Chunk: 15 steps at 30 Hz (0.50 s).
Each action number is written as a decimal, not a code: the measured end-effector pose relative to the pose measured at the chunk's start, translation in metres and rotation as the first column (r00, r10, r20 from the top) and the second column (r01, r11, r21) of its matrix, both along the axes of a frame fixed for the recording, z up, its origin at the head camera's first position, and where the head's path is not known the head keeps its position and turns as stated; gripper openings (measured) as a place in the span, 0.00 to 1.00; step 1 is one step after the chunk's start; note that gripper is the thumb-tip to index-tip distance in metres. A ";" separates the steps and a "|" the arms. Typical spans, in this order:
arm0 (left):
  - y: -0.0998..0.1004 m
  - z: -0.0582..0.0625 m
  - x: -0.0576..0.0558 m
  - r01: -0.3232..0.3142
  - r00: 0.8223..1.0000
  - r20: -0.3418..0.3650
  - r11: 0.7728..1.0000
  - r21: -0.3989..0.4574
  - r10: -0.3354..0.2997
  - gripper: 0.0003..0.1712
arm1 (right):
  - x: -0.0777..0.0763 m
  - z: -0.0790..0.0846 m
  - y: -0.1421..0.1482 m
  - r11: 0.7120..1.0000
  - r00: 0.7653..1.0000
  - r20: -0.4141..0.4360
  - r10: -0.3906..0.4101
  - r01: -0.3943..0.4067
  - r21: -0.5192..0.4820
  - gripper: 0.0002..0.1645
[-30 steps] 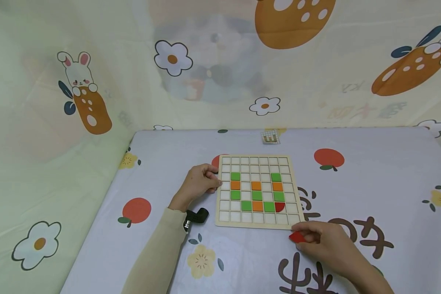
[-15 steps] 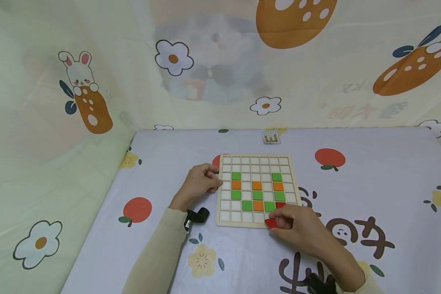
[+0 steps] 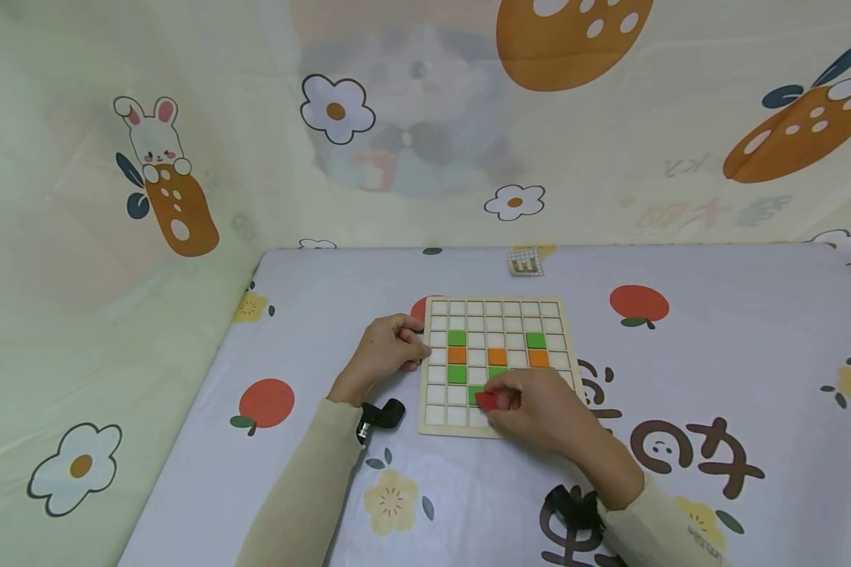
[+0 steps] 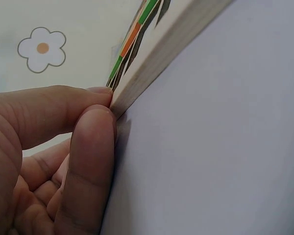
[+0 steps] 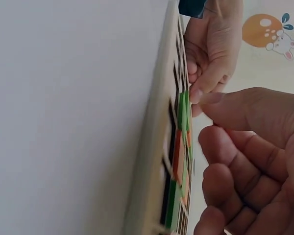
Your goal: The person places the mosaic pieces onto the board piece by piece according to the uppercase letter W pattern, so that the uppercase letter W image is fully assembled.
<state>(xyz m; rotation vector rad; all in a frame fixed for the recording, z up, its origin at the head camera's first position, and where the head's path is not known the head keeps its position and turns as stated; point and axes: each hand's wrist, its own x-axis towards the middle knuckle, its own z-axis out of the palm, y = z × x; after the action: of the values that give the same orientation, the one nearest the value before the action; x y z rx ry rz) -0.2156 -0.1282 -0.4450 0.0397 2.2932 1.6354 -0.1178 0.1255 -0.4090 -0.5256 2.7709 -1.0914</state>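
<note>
A wooden grid board [image 3: 456, 415] lies on the table with green and orange square tiles set in its cells. My left hand [image 3: 383, 350] holds the board's left edge, fingertips right at the rim; in the left wrist view, finger and thumb meet the corner of the wooden edge [image 4: 152, 68]. Between thumb and finger, my right hand [image 3: 542, 409] pinches a small red piece [image 3: 487, 401] over the board's front rows. That hand covers several tiles. From the right wrist, the fingers [image 5: 218, 144] hover beside the tiles, and the red piece is mostly hidden.
A small card [image 3: 525, 263] with a printed grid pattern lies behind the board, near the table's back edge. The patterned cloth [image 3: 326, 488] covers the table, and a printed curtain [image 3: 425, 157] rises behind it. Black wrist devices [image 3: 383, 414] sit on both wrists.
My right hand has carried the red piece leftward and away from me, from the board's front right corner to above its front rows. The left hand stays at the left edge.
</note>
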 end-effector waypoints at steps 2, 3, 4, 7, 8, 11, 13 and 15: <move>0.000 0.001 0.000 0.001 1.000 0.001 1.000 0.004 -0.001 0.22 | -0.004 0.001 -0.005 1.000 1.000 0.022 -0.004 0.003 0.021 0.11; 0.000 0.001 0.000 0.001 1.000 0.003 1.000 0.005 -0.001 0.22 | -0.006 0.001 -0.008 1.000 1.000 0.030 -0.003 0.002 0.028 0.10; 0.000 0.001 0.000 0.001 1.000 0.004 1.000 0.007 -0.001 0.22 | -0.008 0.002 -0.010 0.999 0.999 0.039 -0.003 0.002 0.035 0.10; 0.000 0.001 0.000 -0.002 1.000 0.005 1.000 0.007 0.002 0.22 | -0.013 0.001 -0.018 0.998 0.999 0.051 -0.003 -0.001 0.064 0.10; 0.000 0.001 0.000 -0.004 1.000 0.005 1.000 0.008 0.004 0.22 | -0.014 0.001 -0.020 0.997 0.999 0.048 0.000 -0.003 0.071 0.10; 0.001 0.000 0.000 -0.007 1.000 0.006 1.000 0.006 0.007 0.21 | -0.017 0.001 -0.025 0.997 0.999 0.041 0.005 -0.008 0.072 0.08; 0.001 0.000 0.000 -0.008 1.000 0.006 1.000 0.006 0.008 0.21 | -0.018 0.001 -0.027 0.998 0.999 0.037 0.010 -0.013 0.069 0.07; 0.001 0.001 0.000 -0.008 1.000 0.007 1.000 0.006 0.008 0.21 | -0.020 0.001 -0.029 0.998 0.999 0.042 0.013 -0.016 0.063 0.06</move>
<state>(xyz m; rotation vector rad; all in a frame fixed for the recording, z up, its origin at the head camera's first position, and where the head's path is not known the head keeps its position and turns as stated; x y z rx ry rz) -0.2155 -0.1276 -0.4440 0.0267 2.2861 1.6442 -0.1374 0.0960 -0.4083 -0.5093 2.7509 -0.9968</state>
